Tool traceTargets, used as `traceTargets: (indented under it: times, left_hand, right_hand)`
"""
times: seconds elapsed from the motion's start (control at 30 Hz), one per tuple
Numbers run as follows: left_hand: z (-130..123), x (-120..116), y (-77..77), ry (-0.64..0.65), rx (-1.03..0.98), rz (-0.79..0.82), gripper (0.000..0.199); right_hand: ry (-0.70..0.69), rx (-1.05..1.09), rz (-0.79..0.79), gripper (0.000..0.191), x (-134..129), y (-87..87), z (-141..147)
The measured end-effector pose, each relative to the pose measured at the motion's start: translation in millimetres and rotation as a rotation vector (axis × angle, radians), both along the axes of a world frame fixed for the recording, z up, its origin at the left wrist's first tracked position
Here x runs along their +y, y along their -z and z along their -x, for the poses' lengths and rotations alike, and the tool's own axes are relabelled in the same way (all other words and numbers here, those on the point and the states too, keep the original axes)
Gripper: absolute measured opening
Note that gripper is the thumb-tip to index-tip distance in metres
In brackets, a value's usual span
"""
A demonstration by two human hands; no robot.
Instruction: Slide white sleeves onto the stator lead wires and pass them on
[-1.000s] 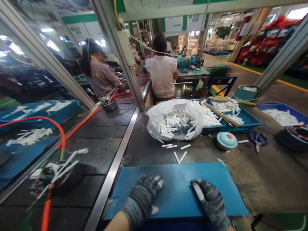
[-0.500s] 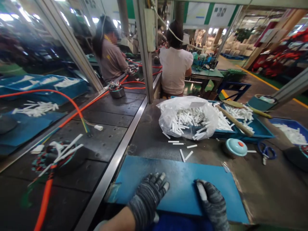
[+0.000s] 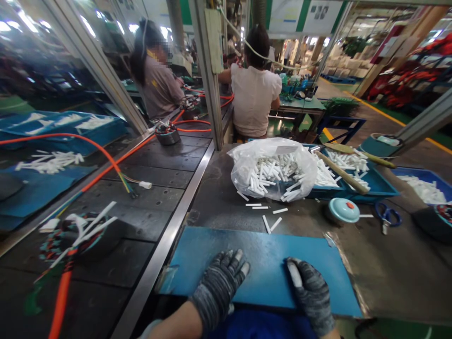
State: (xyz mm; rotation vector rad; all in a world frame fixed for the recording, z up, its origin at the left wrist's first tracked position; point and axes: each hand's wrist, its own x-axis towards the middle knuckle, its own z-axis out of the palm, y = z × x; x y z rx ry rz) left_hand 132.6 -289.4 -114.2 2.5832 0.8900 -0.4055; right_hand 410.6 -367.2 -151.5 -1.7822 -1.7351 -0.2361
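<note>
My left hand [image 3: 222,282], in a grey striped glove with pale fingertips, lies flat on a blue mat [image 3: 264,249] with its fingers stretched out. It holds nothing. On the right part of the same mat rests my right hand [image 3: 309,287], gloved alike, its thumb along the curled fingers; I see nothing held in it. Beyond the mat, several short white tubes [image 3: 266,224] lie loose on the bench. Behind them a clear plastic bag [image 3: 237,176] lies open, full of such tubes.
Blue trays [image 3: 384,186] of white tubes stand behind right, with a wooden-handled tool [image 3: 342,172] across them. A round light-blue container [image 3: 341,210] and blue scissors [image 3: 387,216] lie nearer. At left, a wound motor stator [image 3: 109,233] with an orange cable [image 3: 63,292] sits on the line. Two people [image 3: 252,94] sit ahead.
The view has shifted slightly. Both hands stay on the mat in nearly the same pose. The person in white ahead now reaches an arm out to the left.
</note>
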Motion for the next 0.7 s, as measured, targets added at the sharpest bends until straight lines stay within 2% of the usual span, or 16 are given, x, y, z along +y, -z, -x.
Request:
traceTargets:
  times: [0.07, 0.1, 0.13, 0.23, 0.33, 0.5, 0.7]
  left_hand:
    - [-2, -10, 17.1, 0.011, 0.013, -0.1, 0.113]
    - [-4, -15, 25.7, 0.009, 0.015, -0.173, 0.111]
    - [-5, -19, 33.4, 0.005, 0.006, -0.266, 0.102]
    - [-7, -26, 47.2, -0.013, -0.097, -0.61, 0.056]
    - [-7, -24, 45.7, -0.007, -0.202, -0.835, 0.041]
    - [-7, -23, 37.2, 0.003, -0.227, -0.885, 0.039]
    - [-5, -25, 44.0, 0.029, -0.234, -0.872, 0.043]
  right_hand:
    - [0.011, 0.019, 0.005, 0.052, 1, -0.6, 1]
    - [0.016, 0.026, 0.0, 0.052, 1, -1.0, 1]
    - [0.018, 0.027, -0.012, 0.051, 2, -1.3, 1]
    - [0.013, 0.014, -0.046, 0.051, 3, -1.9, 1]
    - [0.0, 0.001, -0.038, 0.052, 3, -0.4, 1]
    - [0.044, 0.058, 0.037, 0.052, -1, 6.0, -1]
    - [0.032, 0.133, 0.058, 0.054, -3, 7.8, -2]
